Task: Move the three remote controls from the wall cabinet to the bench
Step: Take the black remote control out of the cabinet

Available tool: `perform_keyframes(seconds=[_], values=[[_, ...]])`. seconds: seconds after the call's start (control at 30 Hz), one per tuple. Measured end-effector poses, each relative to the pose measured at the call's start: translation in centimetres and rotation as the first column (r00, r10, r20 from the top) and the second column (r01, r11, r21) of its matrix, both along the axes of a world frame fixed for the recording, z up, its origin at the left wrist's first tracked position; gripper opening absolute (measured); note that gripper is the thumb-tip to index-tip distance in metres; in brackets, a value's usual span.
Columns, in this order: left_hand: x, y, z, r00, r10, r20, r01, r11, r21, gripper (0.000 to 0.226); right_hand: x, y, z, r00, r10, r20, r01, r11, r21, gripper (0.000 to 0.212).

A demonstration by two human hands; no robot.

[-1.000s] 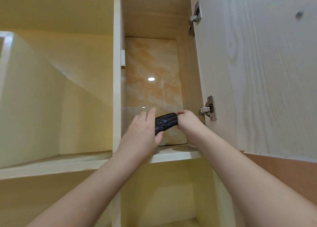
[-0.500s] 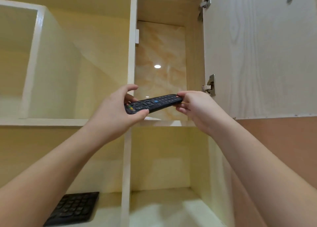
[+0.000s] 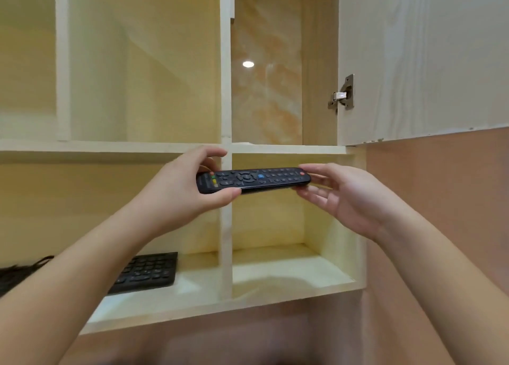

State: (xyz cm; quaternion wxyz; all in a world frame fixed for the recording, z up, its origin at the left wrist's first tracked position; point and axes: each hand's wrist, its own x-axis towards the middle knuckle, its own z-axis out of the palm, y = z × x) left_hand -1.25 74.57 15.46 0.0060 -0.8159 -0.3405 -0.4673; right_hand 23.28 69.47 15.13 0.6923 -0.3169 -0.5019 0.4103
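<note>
1 black remote control (image 3: 253, 180) is out of the wall cabinet (image 3: 225, 89), held level in the air in front of the cabinet's centre divider, just below the middle shelf edge. It lies lengthwise left-right, button face up. Coloured keys sit at its left end, a round nav pad left of centre, a blue key near mid, a red key at its right end.

Left hand (image 3: 179, 196) grips the left end of the remote control: thumb along the near edge, fingers curled over the far edge, closed on it. Right hand (image 3: 349, 199) takes the right end: thumb on top by the red key, fingertips (image 3: 303, 191) touching the underside, palm open toward the camera, a light pinch rather than a full wrap. Both bare forearms reach up from the lower frame corners.

Relative to the remote control: the upper right compartment sits above and behind it, with a marbled orange back panel (image 3: 265, 75) showing 1 bright light reflection. The open door (image 3: 424, 56) hangs up and to the right, its metal hinge (image 3: 344, 93) on the inner edge. The lower right compartment is directly behind and below. A black keyboard (image 3: 146, 272) lies flat down and to the left, in the lower left compartment, partly hidden by the left forearm. The bench is out of frame, and only 1 remote control shows.
</note>
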Motion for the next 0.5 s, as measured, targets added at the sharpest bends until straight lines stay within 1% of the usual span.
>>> perform_keyframes(seconds=[0.1, 0.27, 0.33, 0.43, 0.5], values=[[-1.0, -0.6, -2.0, 1.000, -0.002, 0.013, 0.004, 0.995, -0.097, 0.050, -0.2, -1.2, -2.1, 1.000, 0.017, -0.020, -0.018, 1.000, -0.015, 0.028], [-1.6, -1.0, -5.3, 0.997, -0.074, 0.017, 0.076, 0.985, -0.157, 0.036, -0.5, -3.4, -5.5, 1.000, -0.009, -0.023, 0.007, 0.998, -0.062, 0.027], [-1.4, -0.9, -6.5, 0.990, -0.135, 0.044, 0.141, 0.967, -0.213, 0.036, -0.5, -4.3, -6.9, 0.999, -0.043, -0.025, 0.040, 0.994, -0.099, 0.028], [-0.6, -0.9, -8.2, 0.972, -0.222, 0.071, 0.233, 0.926, -0.296, 0.045, -0.2, -6.0, -8.6, 0.995, -0.103, -0.020, 0.098, 0.983, -0.158, 0.028], [0.0, -1.0, -9.2, 0.966, -0.257, 0.043, 0.257, 0.912, -0.321, 0.047, 0.1, -7.5, -9.5, 0.989, -0.147, -0.021, 0.141, 0.972, -0.187, 0.029]])
